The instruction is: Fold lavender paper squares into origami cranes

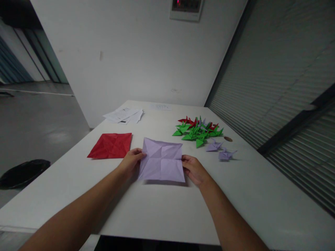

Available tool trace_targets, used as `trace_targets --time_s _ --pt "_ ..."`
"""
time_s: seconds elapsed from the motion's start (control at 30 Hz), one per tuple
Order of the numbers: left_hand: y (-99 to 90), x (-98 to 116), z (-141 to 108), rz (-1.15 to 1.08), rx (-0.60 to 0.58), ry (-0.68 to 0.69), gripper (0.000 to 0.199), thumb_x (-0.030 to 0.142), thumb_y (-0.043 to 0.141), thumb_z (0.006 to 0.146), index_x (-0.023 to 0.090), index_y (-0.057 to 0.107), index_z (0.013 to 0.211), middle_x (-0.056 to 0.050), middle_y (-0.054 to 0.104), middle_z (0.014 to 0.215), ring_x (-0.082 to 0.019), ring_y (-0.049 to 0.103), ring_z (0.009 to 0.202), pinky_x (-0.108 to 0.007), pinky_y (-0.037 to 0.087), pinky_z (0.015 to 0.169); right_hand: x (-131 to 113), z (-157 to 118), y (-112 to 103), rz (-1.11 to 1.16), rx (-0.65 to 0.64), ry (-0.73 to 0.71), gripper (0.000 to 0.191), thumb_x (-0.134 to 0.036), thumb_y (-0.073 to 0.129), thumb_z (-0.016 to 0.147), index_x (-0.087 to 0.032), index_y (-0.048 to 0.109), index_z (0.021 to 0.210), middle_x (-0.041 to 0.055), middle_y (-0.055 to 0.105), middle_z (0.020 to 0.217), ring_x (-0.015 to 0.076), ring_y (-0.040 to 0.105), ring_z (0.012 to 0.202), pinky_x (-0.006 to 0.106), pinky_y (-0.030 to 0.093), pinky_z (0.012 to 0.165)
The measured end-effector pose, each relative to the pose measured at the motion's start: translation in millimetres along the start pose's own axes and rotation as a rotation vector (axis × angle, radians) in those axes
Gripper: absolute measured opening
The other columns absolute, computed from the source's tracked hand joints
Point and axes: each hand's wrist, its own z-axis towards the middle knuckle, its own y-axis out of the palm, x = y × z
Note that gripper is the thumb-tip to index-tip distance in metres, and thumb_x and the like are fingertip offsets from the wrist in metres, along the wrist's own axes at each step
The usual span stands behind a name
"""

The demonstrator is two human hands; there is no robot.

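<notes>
A creased square sheet of lilac paper (162,162) is held slightly above the white table (157,212), with a shadow beneath its near edge. My left hand (132,160) pinches its left edge, thumb on top. At its right edge, my right hand (193,169) grips the sheet between thumb and fingers. Fold lines cross at the middle of the paper. Left of my left hand lies creased red paper (112,145). Two lilac paper cranes (214,145) (226,154) stand to the right, beyond my right hand.
Behind the lilac cranes is a pile of green and red paper cranes (193,131). A brown round object (228,138) lies beside it. Printed sheets (124,115) rest at the back left. Blinds (282,76) line the right side; a black bin (24,173) stands on the floor at left.
</notes>
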Motion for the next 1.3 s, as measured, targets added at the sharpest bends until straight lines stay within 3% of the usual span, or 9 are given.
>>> trace_targets --time_s 0.17,0.27,0.4,0.5,0.67,0.77,0.9,1.17,1.3 --pt "-5.4 -6 5 0.162 0.024 0.072 0.032 0.024 0.088 0.056 0.016 0.063 0.076 0.001 0.063 0.066 -0.015 0.062 0.057 -0.025 0.045 0.055 1 1 -1 -0.038 -0.03 -0.016 0.033 -0.022 0.087 0.059 -0.017 0.073 0.089 0.0042 0.076 0.082 0.0177 0.069 0.071 0.027 0.053 0.067" --pt "-7.5 -7 6 0.234 0.027 0.118 0.03 0.026 0.086 0.059 0.016 0.063 0.076 0.001 0.063 0.067 -0.014 0.061 0.058 -0.025 0.044 0.056 6 4 -2 -0.093 -0.032 -0.108 0.048 -0.021 0.086 0.06 -0.02 0.069 0.105 0.0033 0.074 0.088 0.0182 0.069 0.077 0.029 0.055 0.073" --pt "-7.4 -6 7 0.276 0.041 0.123 0.029 0.026 0.083 0.06 0.016 0.061 0.076 0.001 0.062 0.067 -0.013 0.059 0.057 -0.024 0.042 0.055 13 7 -3 -0.197 -0.018 -0.266 0.075 -0.021 0.081 0.067 -0.03 0.051 0.135 0.0033 0.068 0.105 0.0155 0.069 0.077 0.029 0.056 0.073" --pt "-6.6 -5 6 0.277 0.053 0.106 0.033 0.026 0.083 0.06 0.017 0.06 0.081 0.001 0.062 0.068 -0.014 0.059 0.057 -0.024 0.042 0.054 15 7 -4 -0.312 -0.085 -0.33 0.074 -0.02 0.073 0.073 -0.031 0.047 0.141 0.0067 0.063 0.12 0.0145 0.069 0.08 0.03 0.056 0.074" --pt "-6.1 -3 4 0.367 0.061 0.153 0.038 0.028 0.08 0.063 0.022 0.051 0.087 0.007 0.057 0.064 -0.011 0.052 0.051 -0.021 0.034 0.049 10 4 -9 -0.668 -0.116 -0.478 0.042 -0.01 0.062 0.074 -0.022 0.074 0.113 0.0085 0.069 0.114 0.0218 0.066 0.101 0.034 0.052 0.089" --pt "-7.2 -3 4 0.423 -0.017 0.248 0.035 0.027 0.076 0.069 0.024 0.045 0.084 0.009 0.051 0.062 -0.01 0.047 0.051 -0.02 0.03 0.049 7 2 -9 -0.792 -0.109 -0.506 0.036 -0.008 0.059 0.073 -0.021 0.078 0.101 0.008 0.072 0.106 0.0227 0.066 0.1 0.034 0.051 0.088" --pt "-9.4 -3 5 0.496 -0.123 0.296 0.028 0.026 0.073 0.072 0.024 0.05 0.088 0.01 0.046 0.062 -0.009 0.043 0.052 -0.02 0.028 0.05 5 3 -10 -0.793 -0.061 -0.482 0.034 -0.011 0.057 0.074 -0.019 0.078 0.098 0.0079 0.074 0.102 0.0223 0.068 0.095 0.034 0.051 0.085" --pt "-13.0 0 8 0.621 -0.12 0.318 0.016 0.025 0.072 0.07 0.019 0.061 0.08 0.004 0.052 0.065 -0.013 0.049 0.06 -0.023 0.034 0.056 5 8 -16 -0.651 0.007 -0.378 0.028 -0.021 0.056 0.076 -0.018 0.08 0.089 0.0067 0.077 0.093 0.0239 0.069 0.094 0.037 0.05 0.091" --pt "-15.4 2 6 0.882 -0.079 0.464 0.017 0.02 0.075 0.067 0.021 0.071 0.084 -0.002 0.061 0.082 -0.017 0.055 0.067 -0.027 0.043 0.063 5 8 -14 -0.671 0.025 -0.34 0.022 -0.032 0.064 0.079 -0.017 0.078 0.086 0.0075 0.077 0.089 0.0249 0.069 0.085 0.037 0.052 0.081"
